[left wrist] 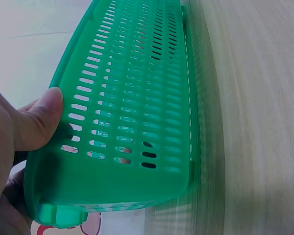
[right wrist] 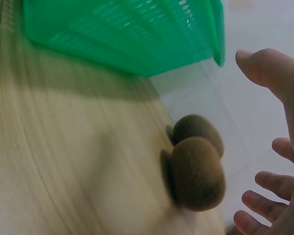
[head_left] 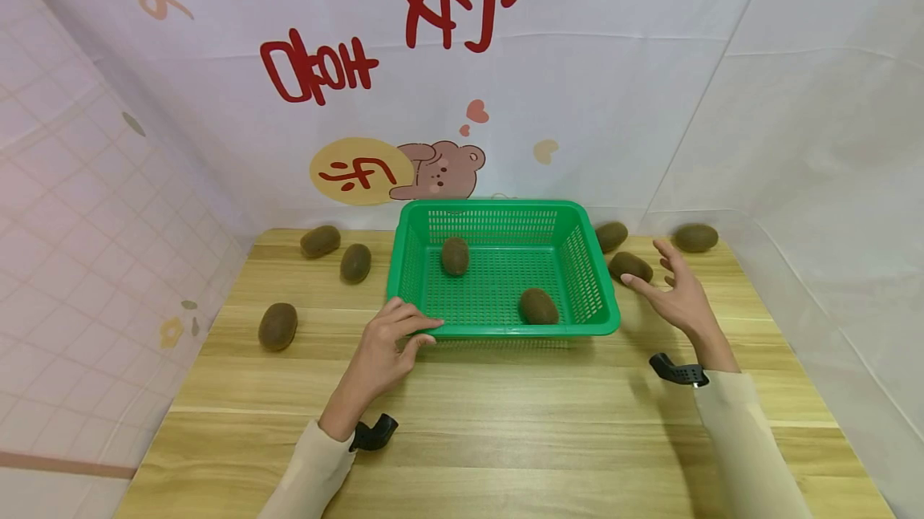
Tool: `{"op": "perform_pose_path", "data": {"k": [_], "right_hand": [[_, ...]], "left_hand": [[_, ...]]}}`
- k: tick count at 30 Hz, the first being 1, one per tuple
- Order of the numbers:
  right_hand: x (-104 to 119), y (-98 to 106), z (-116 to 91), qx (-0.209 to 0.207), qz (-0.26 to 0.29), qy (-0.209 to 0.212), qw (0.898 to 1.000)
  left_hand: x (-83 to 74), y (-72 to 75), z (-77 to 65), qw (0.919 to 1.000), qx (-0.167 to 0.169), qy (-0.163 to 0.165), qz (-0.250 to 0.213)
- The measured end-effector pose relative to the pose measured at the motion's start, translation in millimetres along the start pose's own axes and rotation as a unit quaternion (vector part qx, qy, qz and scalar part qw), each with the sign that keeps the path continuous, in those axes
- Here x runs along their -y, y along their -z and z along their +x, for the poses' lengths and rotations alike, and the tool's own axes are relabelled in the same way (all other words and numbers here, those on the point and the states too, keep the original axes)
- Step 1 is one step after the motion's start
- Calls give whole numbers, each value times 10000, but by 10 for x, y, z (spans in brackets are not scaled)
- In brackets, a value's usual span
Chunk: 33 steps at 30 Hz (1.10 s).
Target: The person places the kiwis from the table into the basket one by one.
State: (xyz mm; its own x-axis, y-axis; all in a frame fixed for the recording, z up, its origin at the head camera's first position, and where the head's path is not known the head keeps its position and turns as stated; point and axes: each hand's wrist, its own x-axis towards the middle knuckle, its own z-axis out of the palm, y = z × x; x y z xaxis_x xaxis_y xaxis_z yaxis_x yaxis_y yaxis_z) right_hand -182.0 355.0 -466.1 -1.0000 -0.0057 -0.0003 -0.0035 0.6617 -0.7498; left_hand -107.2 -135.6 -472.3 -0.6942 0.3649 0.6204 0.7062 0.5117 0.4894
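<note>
A green plastic basket (head_left: 498, 330) stands on the wooden table with two kiwis inside, one kiwi (head_left: 455, 257) toward the back left and another kiwi (head_left: 538, 306) at the front right. My left hand (head_left: 386, 344) pinches the basket's front-left rim; in the left wrist view the thumb (left wrist: 49, 105) lies on its outer side. Right of the basket, my right hand (head_left: 678, 294) hovers with spread fingers, holding nothing. Nearest to it is a kiwi (head_left: 631, 268), which touches or nearly touches another kiwi (head_left: 611, 237) behind it. Both kiwis also show in the right wrist view.
A further kiwi (head_left: 695, 237) lies at the back right edge. Left of the basket are three more: a kiwi (head_left: 321, 241), a kiwi (head_left: 355, 263) and a kiwi (head_left: 277, 326). A white printed cloth (head_left: 577, 102) hangs behind the table (head_left: 520, 431) and along its sides.
</note>
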Motion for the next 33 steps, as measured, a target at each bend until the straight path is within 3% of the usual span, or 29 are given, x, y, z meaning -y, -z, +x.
{"op": "perform_pose_path", "data": {"k": [10, 16, 33], "right_hand": [[-209, -42, 123, 127, 331, -339, 9988], [-304, -109, 203, 154, 215, -487, 9985], [-378, -273, 279, -535, 223, -452, 9973]], "left_hand": [[11, -11, -11, 10000, -13, 5, -15], [13, 5, -29, 10000, -2, 54, -31], [13, 5, -18, 9999, 1, 51, -134]]}}
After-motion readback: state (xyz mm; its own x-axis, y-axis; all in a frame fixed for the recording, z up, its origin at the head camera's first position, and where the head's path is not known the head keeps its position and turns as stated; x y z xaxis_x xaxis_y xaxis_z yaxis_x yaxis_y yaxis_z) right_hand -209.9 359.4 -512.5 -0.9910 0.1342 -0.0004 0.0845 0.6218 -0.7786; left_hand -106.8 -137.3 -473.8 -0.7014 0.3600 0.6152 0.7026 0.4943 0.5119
